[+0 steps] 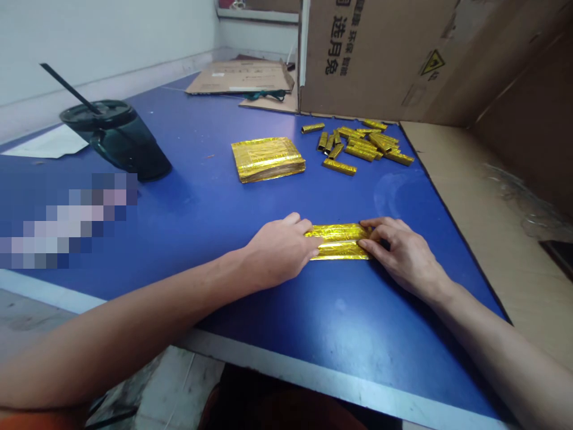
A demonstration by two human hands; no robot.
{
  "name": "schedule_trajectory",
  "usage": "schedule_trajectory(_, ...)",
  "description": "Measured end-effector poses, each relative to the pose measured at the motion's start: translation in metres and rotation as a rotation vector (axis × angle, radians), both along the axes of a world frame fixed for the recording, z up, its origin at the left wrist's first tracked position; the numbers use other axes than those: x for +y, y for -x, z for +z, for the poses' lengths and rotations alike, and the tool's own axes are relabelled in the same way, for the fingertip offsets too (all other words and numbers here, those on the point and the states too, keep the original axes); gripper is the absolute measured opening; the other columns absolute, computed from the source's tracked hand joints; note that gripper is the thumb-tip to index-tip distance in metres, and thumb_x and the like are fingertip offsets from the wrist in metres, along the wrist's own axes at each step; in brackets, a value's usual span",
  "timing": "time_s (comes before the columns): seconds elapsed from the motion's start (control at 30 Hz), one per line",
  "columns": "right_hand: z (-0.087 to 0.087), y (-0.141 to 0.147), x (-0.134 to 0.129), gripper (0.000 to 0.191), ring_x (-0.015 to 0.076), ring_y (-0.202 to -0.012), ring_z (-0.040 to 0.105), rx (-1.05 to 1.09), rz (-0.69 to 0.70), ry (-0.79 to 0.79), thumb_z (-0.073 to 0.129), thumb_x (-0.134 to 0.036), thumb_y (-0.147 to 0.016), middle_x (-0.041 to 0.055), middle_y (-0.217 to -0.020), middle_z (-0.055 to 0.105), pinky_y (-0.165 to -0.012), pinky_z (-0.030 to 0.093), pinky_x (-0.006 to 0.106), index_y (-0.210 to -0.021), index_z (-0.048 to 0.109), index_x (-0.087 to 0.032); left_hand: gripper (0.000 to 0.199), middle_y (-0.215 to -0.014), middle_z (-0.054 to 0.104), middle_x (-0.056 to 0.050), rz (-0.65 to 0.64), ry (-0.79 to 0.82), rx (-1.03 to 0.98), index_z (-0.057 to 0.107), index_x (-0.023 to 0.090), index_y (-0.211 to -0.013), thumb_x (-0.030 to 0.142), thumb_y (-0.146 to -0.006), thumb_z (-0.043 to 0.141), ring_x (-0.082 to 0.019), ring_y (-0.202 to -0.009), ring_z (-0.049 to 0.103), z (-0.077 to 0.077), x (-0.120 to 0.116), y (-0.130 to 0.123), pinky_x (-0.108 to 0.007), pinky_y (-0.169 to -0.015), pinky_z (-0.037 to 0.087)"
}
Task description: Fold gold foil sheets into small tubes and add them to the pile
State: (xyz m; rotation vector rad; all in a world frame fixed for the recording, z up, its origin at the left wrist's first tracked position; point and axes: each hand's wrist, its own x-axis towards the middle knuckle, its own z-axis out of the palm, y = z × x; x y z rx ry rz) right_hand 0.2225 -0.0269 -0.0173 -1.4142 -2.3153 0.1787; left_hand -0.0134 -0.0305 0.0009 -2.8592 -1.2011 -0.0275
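Note:
A gold foil paper sheet (340,246) lies low on the blue tabletop between my hands, with a lengthwise crease along its middle. My left hand (284,248) is closed on its left end, the fingers curled and hiding that edge. At the right end, my right hand (400,254) pinches the sheet, its thumb near the crease and its fingertips at the far edge. Farther back sits a stack of gold foil paper (268,158). To its right is a loose pile of small folded gold foil strips (360,143), several of them overlapping.
On the left stands a dark green lidded cup (129,140) with a black straw. Flat cardboard (242,77) lies at the back. A large cardboard box (371,60) rises behind the pile, and more cardboard (452,191) borders the right edge of the blue table (188,209).

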Motion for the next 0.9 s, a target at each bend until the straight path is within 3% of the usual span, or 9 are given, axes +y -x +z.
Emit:
schedule_trajectory(0.43, -0.0032, 0.0009, -0.0009, 0.018, 0.0234, -0.088, 0.057, 0.03, -0.07, -0.01, 0.053, -0.03, -0.079, 0.0077, -0.097, 0.062, -0.074, 0.048, 0.04, -0.067, 0.042, -0.022, 0.034, -0.109, 0.057, -0.011, -0.006, -0.059, 0.099, 0.056, 0.018, -0.11, 0.038, -0.088, 0.041, -0.023, -0.091, 0.049, 0.0005, -0.0079, -0.0051, -0.031, -0.067, 0.042)
schedule_trajectory(0.53, -0.0037, 0.001, -0.0016, 0.012, 0.024, -0.088, 0.059, 0.009, -0.101, -0.026, 0.053, -0.031, -0.079, 0.0085, -0.099, 0.062, -0.073, 0.049, 0.041, -0.085, 0.05, -0.021, 0.033, -0.109, 0.057, -0.011, -0.012, -0.061, 0.095, 0.056, 0.018, -0.109, 0.039, -0.088, 0.042, -0.023, -0.091, 0.049, -0.0004, -0.0074, -0.0049, -0.03, -0.066, 0.041)
schedule_trajectory(0.63, -0.0048, 0.0002, -0.0017, 0.024, 0.0242, -0.096, 0.058, -0.068, -0.043, -0.107, 0.051, -0.028, -0.082, 0.0102, -0.108, 0.06, -0.077, 0.049, 0.041, -0.104, 0.054, -0.021, 0.033, -0.108, 0.057, -0.011, -0.019, -0.059, 0.092, 0.056, 0.018, -0.108, 0.039, -0.087, 0.042, -0.023, -0.091, 0.049, -0.0015, -0.007, -0.0046, -0.03, -0.067, 0.041)
schedule_trajectory(0.73, -0.0049, -0.0002, -0.002, 0.02, 0.0267, -0.106, 0.053, -0.193, 0.042, -0.216, 0.048, -0.026, -0.084, 0.0114, -0.115, 0.059, -0.088, 0.043, 0.045, -0.093, 0.065, -0.019, 0.033, -0.108, 0.057, -0.011, -0.018, -0.063, 0.089, 0.056, 0.018, -0.109, 0.039, -0.088, 0.041, -0.023, -0.091, 0.049, -0.0017, -0.0075, -0.0046, -0.03, -0.068, 0.041)
schedule_trajectory(0.9, -0.0018, 0.0029, -0.0058, 0.021, 0.03, -0.112, 0.048, -0.274, 0.055, -0.277, 0.049, -0.025, -0.083, 0.0122, -0.114, 0.06, -0.094, 0.035, 0.053, -0.085, 0.069, -0.018, 0.033, -0.11, 0.057, -0.01, -0.005, -0.074, 0.087, 0.056, 0.019, -0.109, 0.038, -0.088, 0.041, -0.024, -0.091, 0.05, 0.0, -0.0081, -0.0047, -0.032, -0.069, 0.042)
